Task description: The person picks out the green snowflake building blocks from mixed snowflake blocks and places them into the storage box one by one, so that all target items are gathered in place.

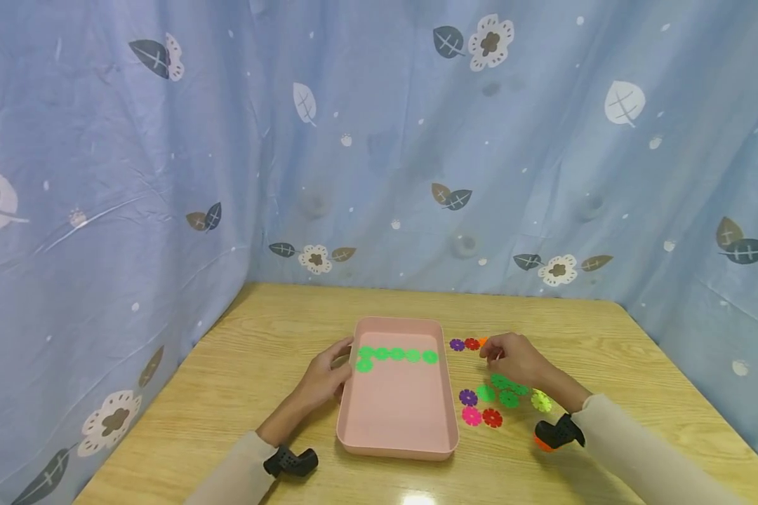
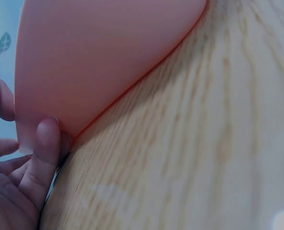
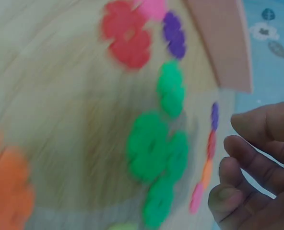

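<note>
My left hand (image 1: 323, 375) holds the left side of a pink tray (image 1: 394, 452). In the left wrist view its thumb (image 2: 47, 139) lies against the outer wall and other fingers reach the rim. Inside the tray, several light green snowflake discs form a row, with one green disc (image 1: 364, 365) below its left end. My right hand (image 1: 513, 358) is over the table right of the tray, fingers loosely bent with nothing seen between them. Beside its fingertips lies a row of a purple disc (image 1: 457, 345), a red disc (image 1: 472, 344), an orange disc (image 3: 207, 173) and a pink disc (image 3: 196, 198).
Nearer the front right are several green discs (image 1: 509, 399), a purple disc (image 1: 469, 398), a magenta disc (image 1: 471, 416), a red disc (image 1: 493, 418) and a yellow disc (image 1: 541, 400). An orange disc (image 1: 542, 445) is partly hidden under the right wrist camera. A blue curtain (image 1: 379, 175) hangs behind the table.
</note>
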A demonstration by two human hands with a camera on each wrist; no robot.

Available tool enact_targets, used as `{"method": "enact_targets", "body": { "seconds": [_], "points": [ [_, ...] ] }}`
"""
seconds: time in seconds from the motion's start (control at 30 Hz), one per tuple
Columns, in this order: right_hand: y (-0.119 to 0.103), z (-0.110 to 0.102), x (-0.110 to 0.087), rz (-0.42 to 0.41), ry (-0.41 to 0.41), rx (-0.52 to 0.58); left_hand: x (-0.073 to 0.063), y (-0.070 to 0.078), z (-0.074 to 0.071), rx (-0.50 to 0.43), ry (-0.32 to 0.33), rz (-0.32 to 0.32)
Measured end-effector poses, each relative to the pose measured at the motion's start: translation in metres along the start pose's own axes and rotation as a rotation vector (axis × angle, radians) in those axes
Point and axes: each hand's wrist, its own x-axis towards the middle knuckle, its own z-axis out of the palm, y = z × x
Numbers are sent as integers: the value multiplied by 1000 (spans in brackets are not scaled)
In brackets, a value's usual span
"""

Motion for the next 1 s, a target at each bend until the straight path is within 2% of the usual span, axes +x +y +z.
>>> {"method": "enact_targets", "body": {
  "seconds": [0.2, 0.3, 0.43, 0.57, 0.67, 0.9, 1.0],
  "points": [
    [12, -4, -13, 17, -76, -44, -3, 1, 0, 1, -3, -6],
    [16, -4, -16, -11, -98, -72, -3, 2, 0, 13, 0, 1],
    [22, -2, -17, -90, -103, -134, -2, 4, 0, 25, 1, 9],
    [25, 1, -18, -93, -81, -156, -1, 4, 1, 3, -10, 2],
    [26, 3, -17, -73, -83, -138, -1, 3, 1, 6, -13, 0],
    [23, 3, -14, -86, -118, -124, -3, 0, 0, 37, 5, 40],
    [19, 1, -11, -97, -129, -85, -2, 2, 0, 26, 9, 33]
  ]
}}
